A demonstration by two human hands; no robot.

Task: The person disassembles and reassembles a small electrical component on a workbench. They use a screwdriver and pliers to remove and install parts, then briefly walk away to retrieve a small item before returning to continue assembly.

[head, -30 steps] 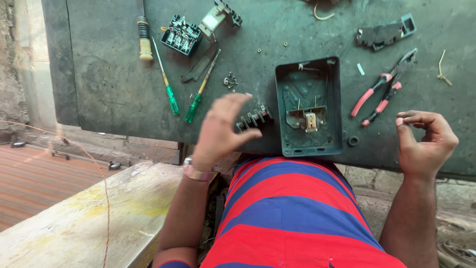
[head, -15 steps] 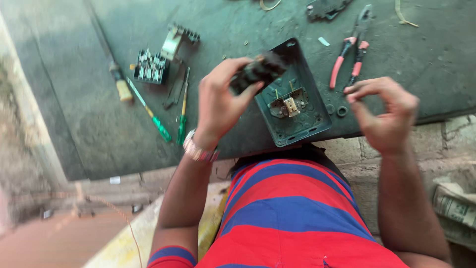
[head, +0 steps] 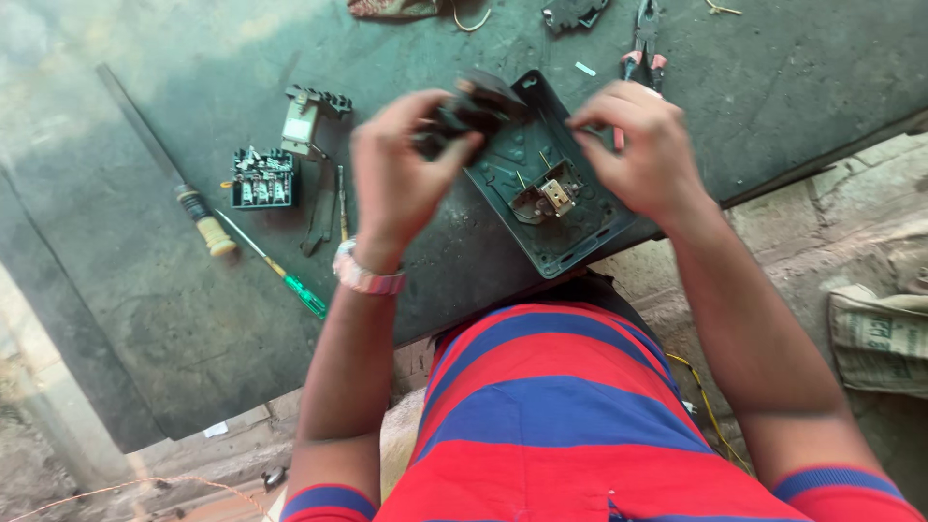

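Note:
My left hand (head: 401,174) grips a black switch block (head: 472,114) and holds it above the upper left corner of an open dark green box (head: 551,179). Inside the box sits a small pale part on a metal bracket (head: 551,196). My right hand (head: 643,145) hovers over the box's right side, fingers pinched together near the block; whether they hold something small is hidden. A pink band sits on my left wrist (head: 367,278).
On the dark worktop (head: 145,290) lie a file with a pale handle (head: 198,213), a green-handled screwdriver (head: 280,274), a black terminal block (head: 261,179), a pale switch part (head: 304,121), red-handled pliers (head: 643,43) and a black piece (head: 575,14). A sack (head: 880,338) lies at right.
My left hand picked the black block off the worktop and lifted it over the box. My right hand moved in leftward toward it. The view shifted and rotated.

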